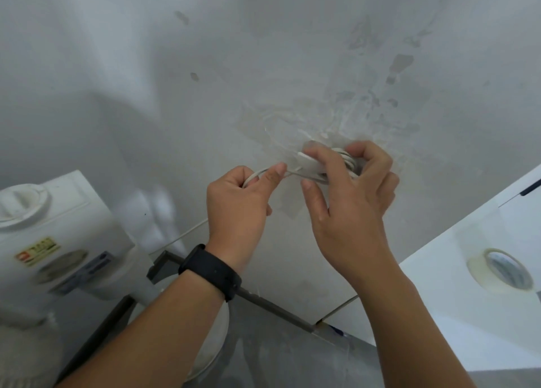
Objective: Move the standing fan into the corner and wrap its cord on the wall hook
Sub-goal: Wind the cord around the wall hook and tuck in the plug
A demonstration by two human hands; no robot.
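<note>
two hands [237,200] [351,188] around the cord [345,156]

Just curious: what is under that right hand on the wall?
White cord coils wound on a pale hook; the right hand covers the rest of both.

Wall hook [314,165] behind right hand [348,194]

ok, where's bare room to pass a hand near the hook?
Bare wall above both hands and left toward the water dispenser. Crowded at the hook: the right hand holds the coiled cord there, and the left hand pinches the cord's loose run beside it.
</note>
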